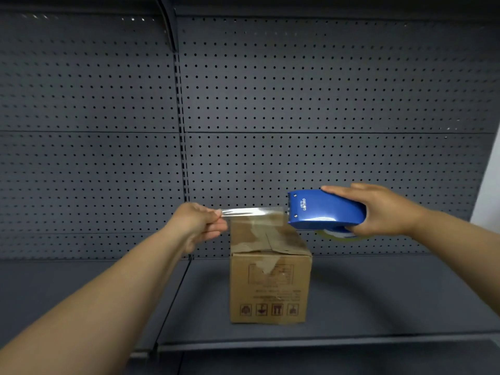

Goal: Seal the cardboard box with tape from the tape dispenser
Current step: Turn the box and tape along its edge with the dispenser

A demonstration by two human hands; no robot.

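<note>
A brown cardboard box (270, 288) stands on the dark shelf, its top flaps folded down with a seam running across them. Above the box's right side my right hand (384, 209) grips a blue tape dispenser (324, 211) with a clear roll showing underneath. A strip of clear tape (251, 212) stretches from the dispenser's mouth to the left, hovering just above the box top. My left hand (198, 223) pinches the free end of that strip, left of the box.
The dark grey shelf (378, 299) carries the box; its front edge runs along the bottom. A grey pegboard wall (297, 104) rises right behind, with a slotted upright post (181, 131) left of centre.
</note>
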